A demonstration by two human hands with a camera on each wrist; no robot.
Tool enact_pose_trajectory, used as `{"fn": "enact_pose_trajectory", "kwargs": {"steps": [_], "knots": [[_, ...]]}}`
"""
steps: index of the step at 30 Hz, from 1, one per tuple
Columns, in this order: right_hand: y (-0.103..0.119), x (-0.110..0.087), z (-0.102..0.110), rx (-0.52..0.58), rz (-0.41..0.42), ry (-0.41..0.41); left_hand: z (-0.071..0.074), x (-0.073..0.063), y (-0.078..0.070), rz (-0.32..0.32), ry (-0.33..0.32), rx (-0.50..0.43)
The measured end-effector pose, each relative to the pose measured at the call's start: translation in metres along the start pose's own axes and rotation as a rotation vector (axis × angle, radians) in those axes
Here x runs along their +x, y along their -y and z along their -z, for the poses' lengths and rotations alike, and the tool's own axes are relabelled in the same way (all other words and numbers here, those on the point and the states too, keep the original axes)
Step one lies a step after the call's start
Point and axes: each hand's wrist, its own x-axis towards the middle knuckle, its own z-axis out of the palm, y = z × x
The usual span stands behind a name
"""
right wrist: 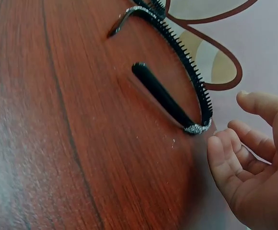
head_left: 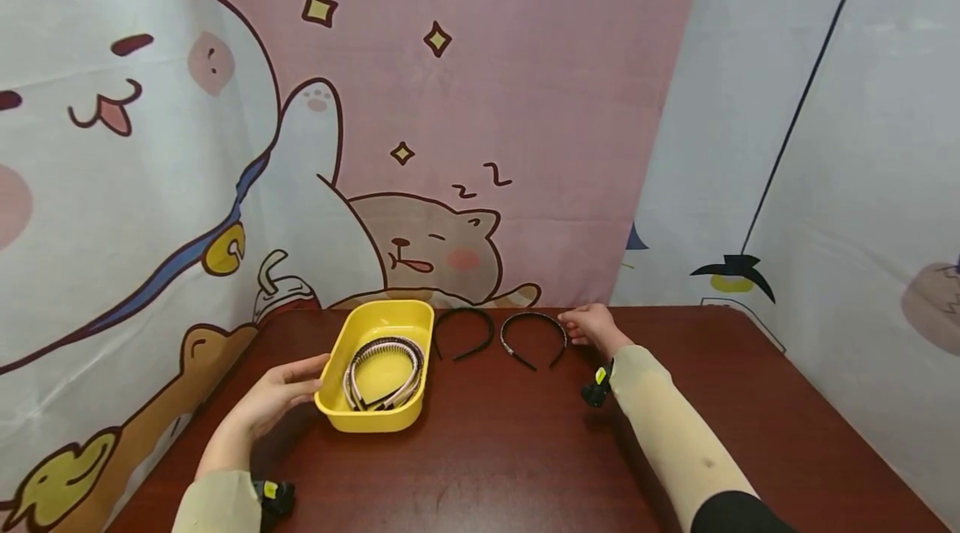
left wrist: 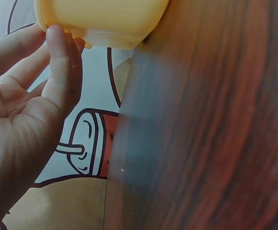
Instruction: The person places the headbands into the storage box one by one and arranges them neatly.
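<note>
My left hand (head_left: 281, 394) is at the left side of a yellow plastic basin (head_left: 375, 423), its thumb and fingers pinching the rim, as the left wrist view shows close up. Several headbands (head_left: 415, 362), white and dark, lie inside the basin. Beside the basin on the table, a black headband (head_left: 491, 331) lies near the back edge. To its right is a black toothed headband (right wrist: 191, 72) with silvery glitter. My right hand (head_left: 592, 326) hovers at this one's right side, thumb and fingers apart, with nothing between them.
The dark red-brown wooden table (head_left: 510, 450) ends at a printed cloth backdrop (head_left: 555, 141) with cartoon animals. More of the cloth hangs along the left and right sides.
</note>
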Motion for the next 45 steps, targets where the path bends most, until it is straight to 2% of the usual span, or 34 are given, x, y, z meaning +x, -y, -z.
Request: {"fn": "enact_pose_trajectory", "kwargs": {"steps": [7, 13, 21, 27, 31, 37, 45], "knots": [[-0.009, 0.007, 0.0, -0.034, 0.033, 0.035, -0.001, 0.001, 0.0, 0.001, -0.005, -0.005], [-0.01, 0.009, -0.004, -0.095, 0.053, 0.024, -0.002, 0.0, -0.002, -0.01, -0.002, -0.02], [-0.014, 0.015, -0.008, -0.255, 0.063, 0.001, -0.003, -0.001, -0.001, -0.001, 0.005, -0.033], [-0.012, 0.02, -0.012, -0.399, 0.147, -0.041, -0.002, 0.0, -0.002, -0.001, -0.002, -0.027], [-0.011, 0.019, -0.014, -0.447, 0.178, -0.067, -0.001, -0.001, -0.003, -0.004, 0.004, -0.021], [-0.012, 0.017, -0.013, -0.422, 0.157, -0.081, -0.001, 0.0, -0.003, -0.004, 0.005, -0.022], [-0.009, 0.015, -0.011, -0.301, 0.057, -0.049, -0.001, -0.001, -0.003, -0.013, 0.007, -0.032]]}}
